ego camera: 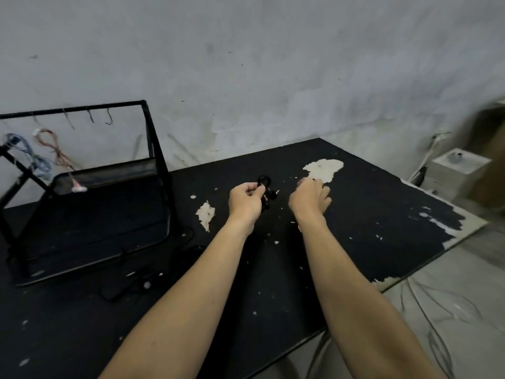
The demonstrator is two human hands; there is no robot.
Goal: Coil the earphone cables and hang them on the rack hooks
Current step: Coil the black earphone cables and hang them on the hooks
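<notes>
My left hand is closed around a coiled black earphone cable, whose loop sticks up past my fingers while the earbuds and plug dangle to the right of the hand. My right hand hovers a short way to the right, fingers curled; I cannot tell whether it pinches a strand of the cable. The black metal rack stands at the left, with several hooks on its top bar. A blue coiled cable and a pink one hang at the rack's left side.
Another black earphone cable lies loose on the black table in front of the rack's base. The tabletop has peeled pale patches. A white box sits beyond the table's right edge, by the wall.
</notes>
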